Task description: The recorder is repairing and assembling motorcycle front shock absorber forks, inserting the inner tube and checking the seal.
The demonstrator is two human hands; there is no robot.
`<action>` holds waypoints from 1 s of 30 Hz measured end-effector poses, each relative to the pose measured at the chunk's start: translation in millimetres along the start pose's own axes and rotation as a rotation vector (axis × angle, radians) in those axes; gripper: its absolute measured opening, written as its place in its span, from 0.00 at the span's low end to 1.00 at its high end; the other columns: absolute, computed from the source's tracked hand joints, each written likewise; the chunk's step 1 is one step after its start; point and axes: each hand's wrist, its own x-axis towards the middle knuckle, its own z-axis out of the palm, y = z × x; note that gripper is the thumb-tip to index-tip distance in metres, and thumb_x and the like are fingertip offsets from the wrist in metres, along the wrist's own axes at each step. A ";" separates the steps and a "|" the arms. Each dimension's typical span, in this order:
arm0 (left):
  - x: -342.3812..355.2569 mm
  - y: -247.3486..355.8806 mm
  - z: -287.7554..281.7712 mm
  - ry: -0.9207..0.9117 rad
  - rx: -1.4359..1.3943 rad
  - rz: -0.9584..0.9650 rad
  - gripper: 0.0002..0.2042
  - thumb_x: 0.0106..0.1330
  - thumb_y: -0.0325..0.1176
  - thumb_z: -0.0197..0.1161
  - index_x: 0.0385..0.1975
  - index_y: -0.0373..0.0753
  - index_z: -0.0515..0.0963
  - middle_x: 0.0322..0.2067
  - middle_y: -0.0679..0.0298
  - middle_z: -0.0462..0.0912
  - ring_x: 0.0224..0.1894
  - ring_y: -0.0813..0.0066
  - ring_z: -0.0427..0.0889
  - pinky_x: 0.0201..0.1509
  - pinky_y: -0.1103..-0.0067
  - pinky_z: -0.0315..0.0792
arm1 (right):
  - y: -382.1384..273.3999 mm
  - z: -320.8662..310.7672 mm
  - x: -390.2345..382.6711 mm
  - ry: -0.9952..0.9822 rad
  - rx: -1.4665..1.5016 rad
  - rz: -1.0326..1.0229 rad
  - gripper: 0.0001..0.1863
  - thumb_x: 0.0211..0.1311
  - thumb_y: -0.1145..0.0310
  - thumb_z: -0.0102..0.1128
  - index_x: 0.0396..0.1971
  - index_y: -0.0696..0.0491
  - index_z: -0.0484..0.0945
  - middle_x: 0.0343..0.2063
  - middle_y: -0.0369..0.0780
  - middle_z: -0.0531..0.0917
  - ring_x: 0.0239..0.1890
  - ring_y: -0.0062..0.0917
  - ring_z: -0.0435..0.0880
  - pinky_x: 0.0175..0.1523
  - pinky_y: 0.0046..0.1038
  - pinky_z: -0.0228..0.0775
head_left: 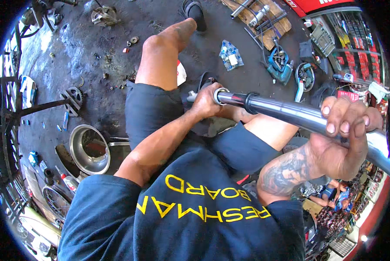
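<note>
- to the left of the left hand [207, 103] and nearer the body than its fingers, a round metal basin [76, 145] sits on the floor [95, 108], with something dark in its bottom; whether that is liquid cannot be told.
- beyond the right hand [347, 126], at the far right, a display case [356, 61] holds rows of mostly red packages.
- straight ahead of the left fingers, a blue patterned packet [230, 55] lies flat with a white patch on it; its contents cannot be made out.
- ahead and to the right of the left fingers, a wooden board [282, 28] bears metal rods and tubes, with a teal power tool [282, 71] on the floor just beside it.
- between the two hands runs a metal tube [286, 111], bright and mirror-smooth, with a black ring [252, 103] around it and a pale metal collar [221, 96] just right of the left fingers.
- the left fingers are wrapped closely around the tube's collared end, and a silver part pokes out on their left.
- the right fingers curl over the tube toward its other end, tips pressed to its surface; the tube runs on past them to the right.
</note>
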 end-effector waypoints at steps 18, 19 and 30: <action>-11.3 15.6 -22.9 -0.018 -0.141 -0.097 0.24 0.45 0.25 0.74 0.45 0.36 0.78 0.40 0.55 0.85 0.45 0.66 0.85 0.51 0.72 0.77 | 16.2 10.0 0.4 -0.002 0.007 -0.052 0.07 0.65 0.76 0.55 0.41 0.52 0.69 0.25 0.37 0.74 0.25 0.25 0.74 0.38 0.35 0.66; -8.6 16.5 -24.5 -0.050 -0.152 -0.138 0.24 0.46 0.26 0.75 0.45 0.36 0.78 0.41 0.55 0.85 0.46 0.64 0.85 0.52 0.72 0.77 | 15.3 11.3 -4.9 0.048 -0.016 -0.018 0.08 0.65 0.76 0.55 0.41 0.51 0.69 0.25 0.37 0.74 0.25 0.25 0.74 0.39 0.35 0.66; -19.0 8.2 -17.3 -0.026 -0.179 -0.137 0.27 0.43 0.29 0.81 0.46 0.38 0.77 0.41 0.55 0.85 0.45 0.66 0.85 0.51 0.71 0.77 | 43.7 18.5 4.7 0.102 0.176 -0.072 0.14 0.57 0.84 0.61 0.38 0.54 0.68 0.25 0.42 0.77 0.23 0.27 0.77 0.33 0.32 0.76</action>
